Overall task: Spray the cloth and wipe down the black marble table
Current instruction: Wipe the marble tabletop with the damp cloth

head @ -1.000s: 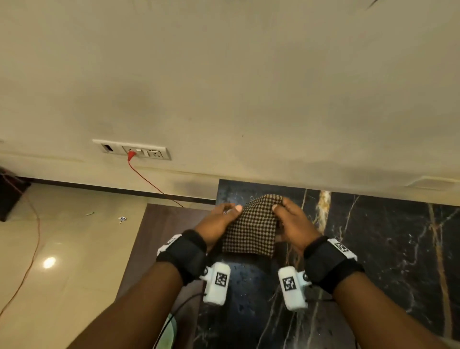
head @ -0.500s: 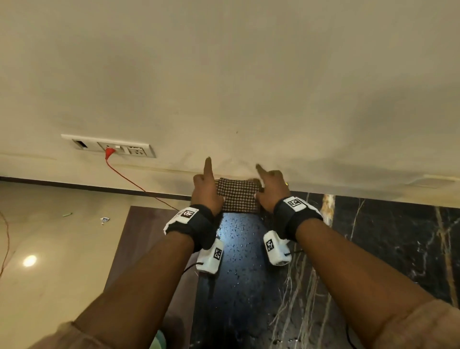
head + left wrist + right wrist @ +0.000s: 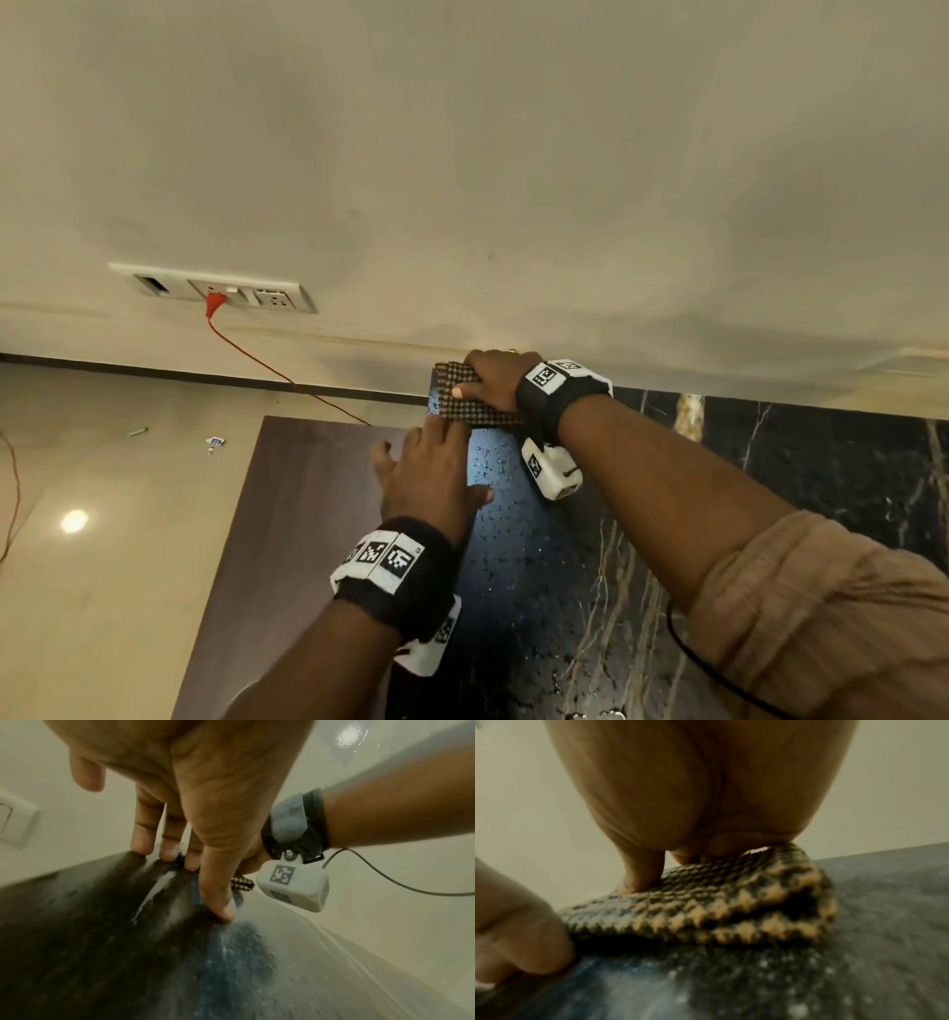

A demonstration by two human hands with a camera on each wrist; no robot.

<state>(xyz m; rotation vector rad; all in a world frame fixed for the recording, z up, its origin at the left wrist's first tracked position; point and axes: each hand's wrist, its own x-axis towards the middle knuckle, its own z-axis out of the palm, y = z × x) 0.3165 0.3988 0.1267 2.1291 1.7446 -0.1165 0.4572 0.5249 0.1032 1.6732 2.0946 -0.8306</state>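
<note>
Checkered brown woven cloth (image 3: 464,398) sits folded at my black marble table's (image 3: 821,493) far corner, right hand (image 3: 495,377) pressing flat, left hand's (image 3: 429,475) fingers straight touching its edge. Droplets everywhere; I reckon it could slide off.

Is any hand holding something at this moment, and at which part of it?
Nothing is gripped. The right hand presses flat on top of the folded cloth; the left hand touches the table at the cloth's near edge.

left hand (image 3: 430,475) drawn back from cloth (image 3: 464,403), right hand (image 3: 490,380) now flat on top
</note>
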